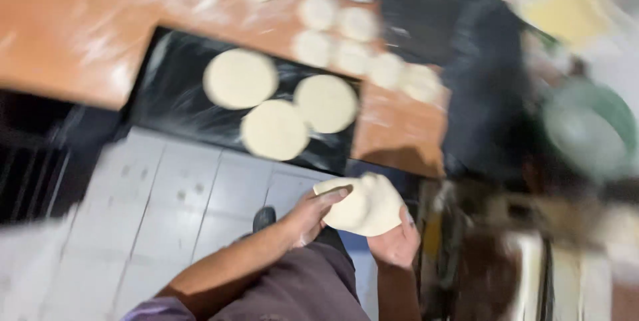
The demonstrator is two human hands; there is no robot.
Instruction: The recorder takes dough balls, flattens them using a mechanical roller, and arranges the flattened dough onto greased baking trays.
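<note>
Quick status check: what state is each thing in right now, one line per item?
Pale dough sheet: draped, held between both hands.
Left hand: gripping the sheet.
Right hand: supporting it underneath.
Three flattened dough rounds: lying on the black tray.
Small dough balls: unflattened, on the wooden table.

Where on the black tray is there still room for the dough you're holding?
The black tray is bare at its left end, beside the three flat dough rounds. Its right half is crowded. The wooden table is open at far left; small dough balls crowd its right.
</note>
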